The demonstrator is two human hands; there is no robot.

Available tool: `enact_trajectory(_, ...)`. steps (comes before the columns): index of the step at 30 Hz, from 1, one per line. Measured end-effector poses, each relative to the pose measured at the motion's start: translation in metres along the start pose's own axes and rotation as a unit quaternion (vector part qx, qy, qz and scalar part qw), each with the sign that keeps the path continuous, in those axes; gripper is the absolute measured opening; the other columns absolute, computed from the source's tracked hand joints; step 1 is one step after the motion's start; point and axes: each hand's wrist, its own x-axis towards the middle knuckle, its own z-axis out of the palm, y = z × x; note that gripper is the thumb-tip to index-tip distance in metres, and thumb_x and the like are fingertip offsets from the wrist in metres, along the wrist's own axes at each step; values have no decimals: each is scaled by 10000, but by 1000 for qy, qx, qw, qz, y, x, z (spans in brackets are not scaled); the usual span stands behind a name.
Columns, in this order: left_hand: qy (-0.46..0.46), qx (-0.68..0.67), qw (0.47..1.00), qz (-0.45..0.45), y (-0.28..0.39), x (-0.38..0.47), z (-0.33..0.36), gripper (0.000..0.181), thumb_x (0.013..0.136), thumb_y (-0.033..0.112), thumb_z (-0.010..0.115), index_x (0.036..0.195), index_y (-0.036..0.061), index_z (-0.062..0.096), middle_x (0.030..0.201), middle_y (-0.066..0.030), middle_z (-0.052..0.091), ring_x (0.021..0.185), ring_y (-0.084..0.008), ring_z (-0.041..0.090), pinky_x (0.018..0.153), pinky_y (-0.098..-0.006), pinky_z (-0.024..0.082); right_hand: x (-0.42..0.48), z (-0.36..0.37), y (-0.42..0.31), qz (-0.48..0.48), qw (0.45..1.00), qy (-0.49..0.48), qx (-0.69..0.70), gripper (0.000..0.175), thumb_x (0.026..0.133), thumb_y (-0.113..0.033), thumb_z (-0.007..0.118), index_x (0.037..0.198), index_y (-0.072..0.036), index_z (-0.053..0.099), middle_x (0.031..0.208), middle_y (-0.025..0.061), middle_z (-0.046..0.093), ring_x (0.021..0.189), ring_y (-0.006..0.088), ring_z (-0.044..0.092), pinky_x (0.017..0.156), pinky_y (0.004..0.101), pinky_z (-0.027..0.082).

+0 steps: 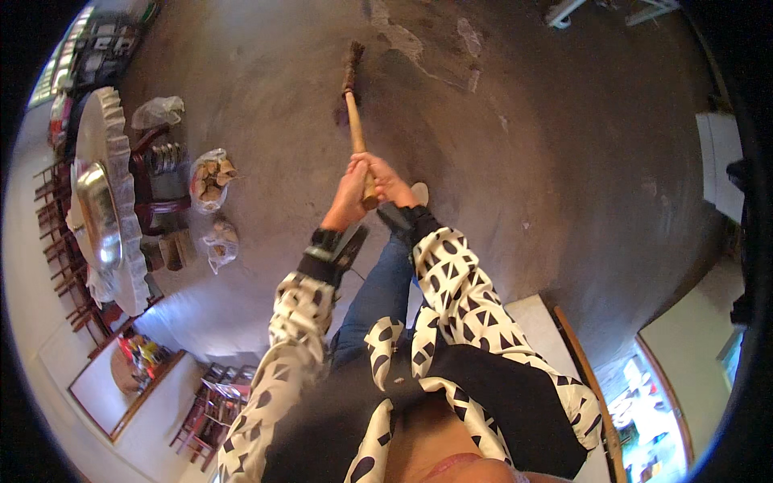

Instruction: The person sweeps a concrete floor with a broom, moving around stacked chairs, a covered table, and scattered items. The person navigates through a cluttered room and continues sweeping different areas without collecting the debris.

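Observation:
Both of my hands grip a long wooden handle (356, 124) near its end, close together in front of my body. My left hand (348, 196) wraps the handle from the left side, and my right hand (386, 180) is around it from the right, the two touching. At the far end of the handle is a dark, shaggy head (352, 63), perhaps a mop or brush, which is over the grey-brown floor (290, 121). Whether it touches the floor I cannot tell. A dark patch shows beside its lower part. Dark devices or bands sit at my left wrist.
On the left, a round table with a ruffled cover (124, 181) bears a shiny metal container (99, 214). Beside it are a dark red chair (142, 208) and plastic bags, one with brown pieces (211, 181). A white box-like object (718, 163) stands far right; a doorway opens lower right.

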Motion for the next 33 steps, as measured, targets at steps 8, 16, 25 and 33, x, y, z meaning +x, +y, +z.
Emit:
enact_trajectory(8,-108,58,992,33,-31,21,87,114,887,184,380,940,91,420,712,-49,498,511,-167,534,381,-298,466,-94,-41,-42,-114,993,23,23,283,847,-204,522,1086,-53,501,931,30,545,803,110,551,659,211,469)
enact_trajectory(16,-185,7,974,-135,-12,-69,85,225,901,326,448,953,107,439,640,-23,506,417,-130,496,352,-245,427,-162,19,-53,-84,966,239,-46,194,822,-260,559,723,-100,515,600,-3,494,502,78,492,403,208,405)
enact_trajectory(25,-72,78,989,99,66,34,95,258,914,355,408,960,102,428,644,-14,498,456,-125,525,358,-256,442,-7,-1,-124,-65,991,100,-65,208,797,-316,600,734,-140,507,613,-35,503,473,85,480,432,219,408)
enact_trajectory(33,-104,208,968,90,-9,130,202,133,842,149,408,935,66,456,730,-63,509,626,-208,569,499,-350,468,-88,-111,-156,-374,904,64,-197,269,882,-173,510,1134,-81,515,990,9,535,864,102,531,746,238,446)
